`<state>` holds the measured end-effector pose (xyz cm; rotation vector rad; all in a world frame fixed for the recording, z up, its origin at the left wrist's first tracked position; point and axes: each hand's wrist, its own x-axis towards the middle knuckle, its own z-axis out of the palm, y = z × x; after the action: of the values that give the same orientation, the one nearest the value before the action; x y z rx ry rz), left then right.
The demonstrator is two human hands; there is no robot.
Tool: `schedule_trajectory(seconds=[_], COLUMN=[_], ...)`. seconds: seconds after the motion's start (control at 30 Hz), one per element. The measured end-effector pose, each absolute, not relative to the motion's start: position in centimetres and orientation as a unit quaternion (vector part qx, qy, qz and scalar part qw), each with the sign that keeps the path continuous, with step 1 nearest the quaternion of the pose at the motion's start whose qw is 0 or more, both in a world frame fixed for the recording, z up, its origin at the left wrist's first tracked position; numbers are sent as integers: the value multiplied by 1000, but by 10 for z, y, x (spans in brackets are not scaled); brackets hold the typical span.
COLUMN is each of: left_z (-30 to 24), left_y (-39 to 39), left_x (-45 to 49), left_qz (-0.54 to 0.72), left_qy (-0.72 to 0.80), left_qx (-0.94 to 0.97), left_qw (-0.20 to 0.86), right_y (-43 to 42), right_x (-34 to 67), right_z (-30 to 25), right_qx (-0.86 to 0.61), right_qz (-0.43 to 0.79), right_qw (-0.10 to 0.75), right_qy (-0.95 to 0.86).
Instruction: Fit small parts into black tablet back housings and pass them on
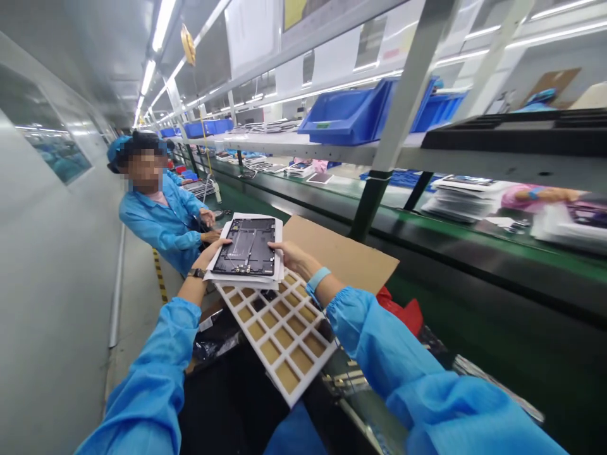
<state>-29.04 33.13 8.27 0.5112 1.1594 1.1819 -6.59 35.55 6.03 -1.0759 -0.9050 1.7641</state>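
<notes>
Just behind the bare left fingers is a dark, watch-like band; behind the bare right fingers, a plain light-blue wristband. Farther back from the fingers, loose, creased, bright blue sleeves end in gathered cuffs

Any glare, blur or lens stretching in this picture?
Head view: the ceiling light glares white; the shelf post leans and the right sleeve looks stretched, probably wide-angle distortion; the white stack at right is blurred; the black panel in both hands looks clearer.
</notes>
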Motion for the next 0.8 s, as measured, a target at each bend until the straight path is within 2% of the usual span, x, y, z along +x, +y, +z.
schedule_trajectory(seconds=[0.27, 0.8], left_z=[60, 45], left_y=[353, 369], left_x=[-315, -316], left_qz=[545, 474], left_qy=[512, 505], left_qx=[207, 199], left_qw=[631, 693], right_y=[394, 401], right_x=[-85, -81], right_z=[35, 25], right_qx=[-422, -418], right_qz=[727, 744], right_qw=[397, 371], right_qy=[-369, -365])
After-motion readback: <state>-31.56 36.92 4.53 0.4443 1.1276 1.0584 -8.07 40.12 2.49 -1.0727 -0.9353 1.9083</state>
